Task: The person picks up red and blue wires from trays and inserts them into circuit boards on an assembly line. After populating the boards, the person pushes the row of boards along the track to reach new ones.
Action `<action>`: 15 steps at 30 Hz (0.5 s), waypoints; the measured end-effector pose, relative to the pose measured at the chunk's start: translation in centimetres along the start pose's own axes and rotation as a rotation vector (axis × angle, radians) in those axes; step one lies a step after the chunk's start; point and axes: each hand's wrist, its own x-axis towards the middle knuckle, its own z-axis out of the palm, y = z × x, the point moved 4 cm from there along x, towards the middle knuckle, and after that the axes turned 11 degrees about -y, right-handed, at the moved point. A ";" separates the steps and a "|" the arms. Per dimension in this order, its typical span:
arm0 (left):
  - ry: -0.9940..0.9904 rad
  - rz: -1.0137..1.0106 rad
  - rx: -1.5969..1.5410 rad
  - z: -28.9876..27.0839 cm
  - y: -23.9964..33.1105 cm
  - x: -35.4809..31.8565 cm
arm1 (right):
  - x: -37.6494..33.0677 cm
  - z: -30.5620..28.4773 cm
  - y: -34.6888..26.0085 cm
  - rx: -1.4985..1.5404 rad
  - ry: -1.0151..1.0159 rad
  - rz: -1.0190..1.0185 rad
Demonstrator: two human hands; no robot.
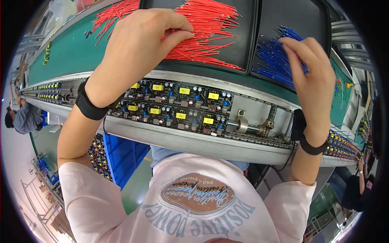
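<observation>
My left hand [139,40] is over a heap of red wires [208,20] in a black tray, thumb and forefinger pinched together at the heap. Whether a wire is between them cannot be made out. At the right, my right hand [310,65] is at a pile of blue wires [273,58] in a second black tray. Its thumb and forefinger tips meet by the wire ends; what they hold, if anything, is too small to see. Below the trays, two rows of black circuit boards [170,104] with yellow transformers sit in a metal conveyor rail.
More red wires [115,16] lie on the green bench [73,50] beside the tray. A metal shaft with a gear [243,125] shows in the rail. Beneath it at left stands a blue bin [123,156]. Other people [26,115] are at both sides.
</observation>
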 end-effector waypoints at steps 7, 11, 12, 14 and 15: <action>-0.062 -0.068 -0.060 -2.0 4.0 1.0 | -1.1 -2.2 -3.2 0.375 -0.141 -0.070; -0.020 -0.021 -0.138 -1.2 4.5 -0.9 | -2.1 0.1 -4.4 0.297 -0.237 -0.185; -0.040 0.035 -0.123 -1.0 5.0 -1.1 | -2.2 0.3 -4.4 0.269 -0.242 -0.192; -0.078 0.145 -0.088 -0.7 6.1 -1.7 | -2.4 0.7 -4.3 0.216 -0.250 -0.208; -0.083 0.146 -0.090 -0.5 6.6 -1.9 | -2.5 0.9 -4.2 0.219 -0.251 -0.204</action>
